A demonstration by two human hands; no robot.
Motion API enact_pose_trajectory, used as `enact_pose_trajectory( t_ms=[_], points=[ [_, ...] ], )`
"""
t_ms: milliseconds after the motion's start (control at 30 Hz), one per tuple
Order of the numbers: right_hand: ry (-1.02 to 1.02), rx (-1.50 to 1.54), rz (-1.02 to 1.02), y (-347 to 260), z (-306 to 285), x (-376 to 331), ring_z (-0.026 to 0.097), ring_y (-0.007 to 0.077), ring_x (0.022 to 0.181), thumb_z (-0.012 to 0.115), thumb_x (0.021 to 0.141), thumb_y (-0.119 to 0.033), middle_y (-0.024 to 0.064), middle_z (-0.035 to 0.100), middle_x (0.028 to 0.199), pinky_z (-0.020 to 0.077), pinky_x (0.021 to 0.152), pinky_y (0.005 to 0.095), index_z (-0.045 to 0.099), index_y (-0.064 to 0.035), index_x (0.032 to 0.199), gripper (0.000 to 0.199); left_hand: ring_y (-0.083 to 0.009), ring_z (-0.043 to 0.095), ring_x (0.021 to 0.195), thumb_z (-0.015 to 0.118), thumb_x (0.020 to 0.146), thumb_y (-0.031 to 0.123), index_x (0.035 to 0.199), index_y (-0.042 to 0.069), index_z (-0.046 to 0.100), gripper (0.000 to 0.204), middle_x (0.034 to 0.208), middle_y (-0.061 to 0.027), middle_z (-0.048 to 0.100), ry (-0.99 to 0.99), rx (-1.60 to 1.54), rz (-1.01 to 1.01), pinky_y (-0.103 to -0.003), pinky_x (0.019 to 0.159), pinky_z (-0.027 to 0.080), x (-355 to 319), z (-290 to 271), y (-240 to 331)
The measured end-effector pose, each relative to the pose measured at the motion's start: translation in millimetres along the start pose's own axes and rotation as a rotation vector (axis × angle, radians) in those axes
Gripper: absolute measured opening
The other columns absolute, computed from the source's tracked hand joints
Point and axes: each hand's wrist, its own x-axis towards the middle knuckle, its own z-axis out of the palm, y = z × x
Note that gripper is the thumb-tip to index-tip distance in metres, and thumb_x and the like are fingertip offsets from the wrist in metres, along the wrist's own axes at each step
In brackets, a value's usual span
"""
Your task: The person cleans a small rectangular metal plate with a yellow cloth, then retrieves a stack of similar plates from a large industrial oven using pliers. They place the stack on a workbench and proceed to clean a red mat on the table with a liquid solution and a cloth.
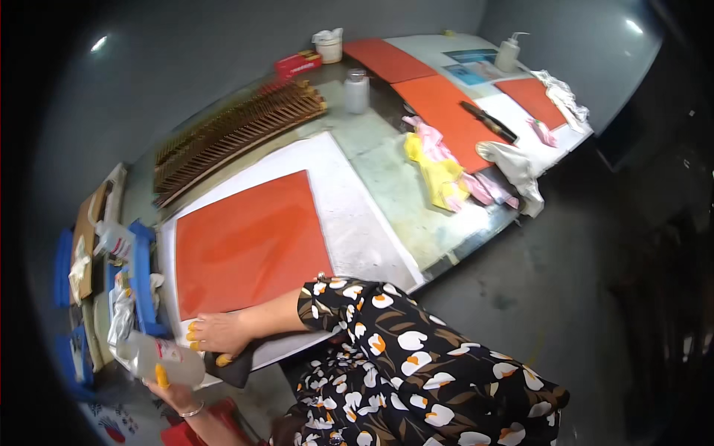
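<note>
My left hand [172, 395], with a yellow finger cot and a bracelet, is wrapped round a translucent plastic bottle [178, 363] tilted on its side at the lower left. My right hand [224, 333], with yellow finger cots, is just beside the bottle at the table's near edge. Its thumb presses on a dark cloth-like piece [236, 372]; how the fingers grip it is partly hidden. Just beyond, a square orange-red sheet [249, 241] lies flat on a larger white sheet [364, 230], its surface showing slightly darker streaks.
Behind the sheet stands a long wooden rack [238, 137] with many slots. Blue bins [145, 279] line the left side. Farther right are a white pump bottle [357, 93], yellow and pink cloths [439, 175], more orange sheets [439, 111], a dark brush-like tool [489, 122] and a spouted bottle [508, 56].
</note>
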Motion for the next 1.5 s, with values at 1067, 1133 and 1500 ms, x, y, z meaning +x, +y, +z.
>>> enact_pose_trajectory(
  t_ms=[1067,1133,1500],
  points=[
    [0.56,-0.613,1.392,128.1,-459.5,-429.6,0.054,0.0311,0.101,0.067,0.076,-0.017,0.0188,0.053,0.115,0.0421,0.087,0.0377,0.049,0.0007,0.116,0.048,-0.0164,0.054,0.099,0.075,0.068,0.009,0.117,0.002,0.043,0.059,0.108,-0.0079,0.056,-0.614,-0.508,-0.392,-0.032,0.087,0.044,64.1,435.7,12.5],
    [0.571,-0.299,1.336,179.5,-423.3,-373.4,0.049,0.029,0.112,0.074,0.069,-0.025,0.0203,0.049,0.121,0.0408,0.092,0.0366,0.04,0.004,0.124,0.071,-0.0168,0.053,0.101,0.076,0.068,0.01,0.12,0.003,0.039,0.065,0.109,-0.008,0.054,-0.683,-0.533,-0.34,-0.033,0.088,0.043,56.5,477.3,4.9],
    [0.434,-0.264,1.365,258.9,-365.7,-349.1,0.059,0.0348,0.09,0.075,0.062,-0.027,0.0243,0.058,0.094,0.0469,0.077,0.0386,0.049,0.0066,0.095,0.054,-0.019,0.05,0.106,0.079,0.062,0.019,0.126,0.003,0.033,0.081,0.115,-0.0097,0.05,-0.871,-0.229,-0.208,-0.031,0.09,0.041,29.9,541.5,-10.2]
  ],
)
